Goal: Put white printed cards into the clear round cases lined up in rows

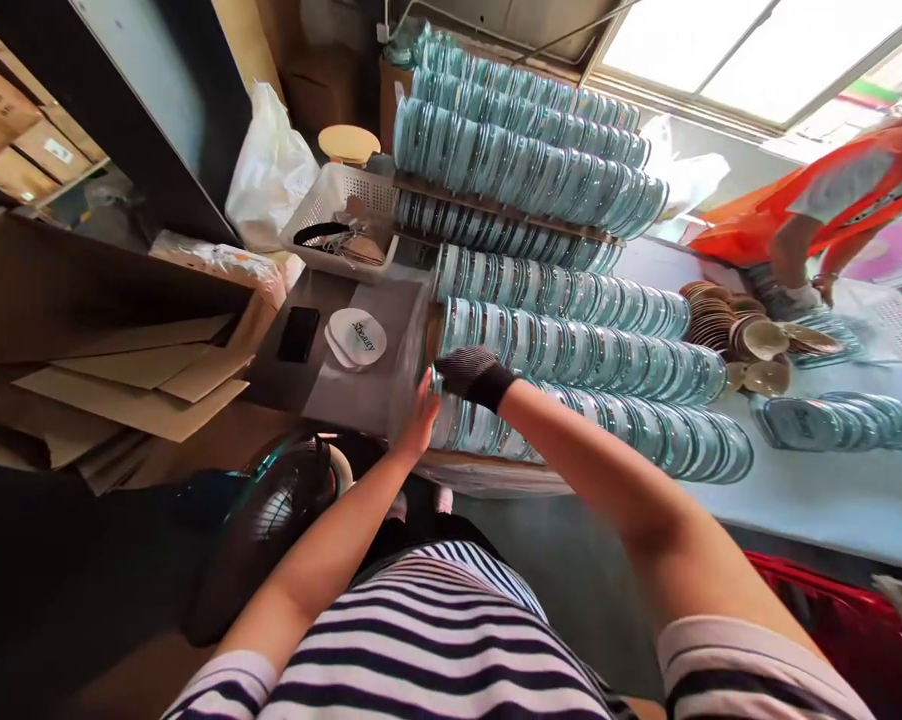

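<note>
Long rows of round clear glass dishes stand on edge, packed face to face, on the table in front of me. At the left end of the nearest row (pixel 616 425), my left hand (pixel 419 418) is bare, its fingers straight and pressed flat against the end. My right hand (pixel 470 372) wears a dark glove and reaches over the same corner, its fingers curled down around the rim of an end dish. A sliver of glass edge shows between the two hands. Most of that dish is hidden by them. Behind the glove runs another row of glass dishes (pixel 586 345).
Left of the rows are white printed discs (pixel 355 338), a black phone-like object (pixel 299 333) and a white basket (pixel 338 200). A fan (pixel 271 530) stands below, beside an open carton (pixel 121 380). Right, a co-worker in orange (pixel 803 200) handles glassware near brown bowls (pixel 764 340).
</note>
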{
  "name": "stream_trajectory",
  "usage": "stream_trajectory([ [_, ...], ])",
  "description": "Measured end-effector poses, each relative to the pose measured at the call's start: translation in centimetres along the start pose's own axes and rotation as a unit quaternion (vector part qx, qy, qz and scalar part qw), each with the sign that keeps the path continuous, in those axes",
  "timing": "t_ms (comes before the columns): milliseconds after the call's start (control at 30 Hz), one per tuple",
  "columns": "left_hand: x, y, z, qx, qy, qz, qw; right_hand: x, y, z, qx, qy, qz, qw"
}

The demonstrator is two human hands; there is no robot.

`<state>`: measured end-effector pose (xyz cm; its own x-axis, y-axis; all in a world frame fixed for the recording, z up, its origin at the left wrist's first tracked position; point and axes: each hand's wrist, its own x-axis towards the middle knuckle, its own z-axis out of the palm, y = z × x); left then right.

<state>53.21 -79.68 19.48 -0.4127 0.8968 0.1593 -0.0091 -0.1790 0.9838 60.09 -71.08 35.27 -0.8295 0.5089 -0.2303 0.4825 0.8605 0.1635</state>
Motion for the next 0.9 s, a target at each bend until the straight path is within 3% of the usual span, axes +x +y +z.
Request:
stream_trajectory([
  [133,0.3,-0.2,0.0,-0.018,0.004,-0.002,1.000,-5.6,-3.1,6.6,0.062,0.044,0.087,0.993],
  [233,0.4,-0.1,-0.1,0.017,0.007,0.003,1.000,-7.3,-6.4,11.8,0.099,0.012,0.093,0.991],
  [333,0.3,0.1,-0.1,0.036,0.022,0.006,0.999,-7.5,-8.2,13.9,0.125,-0.017,0.088,0.988],
  [400,0.3,0.3,-0.1,0.059,0.040,0.020,0.997,-7.9,-7.5,12.9,0.137,-0.026,0.081,0.987],
  [500,0.3,1.2,-0.1,0.163,0.072,0.107,0.978,-8.5,-3.5,8.9,0.140,0.007,0.111,0.984],
  [600,0.3,2.4,-0.2,0.306,0.026,0.207,0.929,-7.1,1.9,4.4,0.089,0.067,0.181,0.977],
  [667,0.4,3.1,-0.3,0.365,-0.018,0.226,0.903,-4.8,4.5,2.2,0.052,0.019,0.144,0.988],
  [800,0.6,4.0,-0.5,0.421,-0.038,0.216,0.880,-0.1,5.6,0.2,0.026,-0.046,0.039,0.998],
  [900,0.7,4.4,-0.6,0.443,-0.045,0.212,0.870,0.2,4.9,-0.3,0.017,-0.037,0.020,0.999],
])
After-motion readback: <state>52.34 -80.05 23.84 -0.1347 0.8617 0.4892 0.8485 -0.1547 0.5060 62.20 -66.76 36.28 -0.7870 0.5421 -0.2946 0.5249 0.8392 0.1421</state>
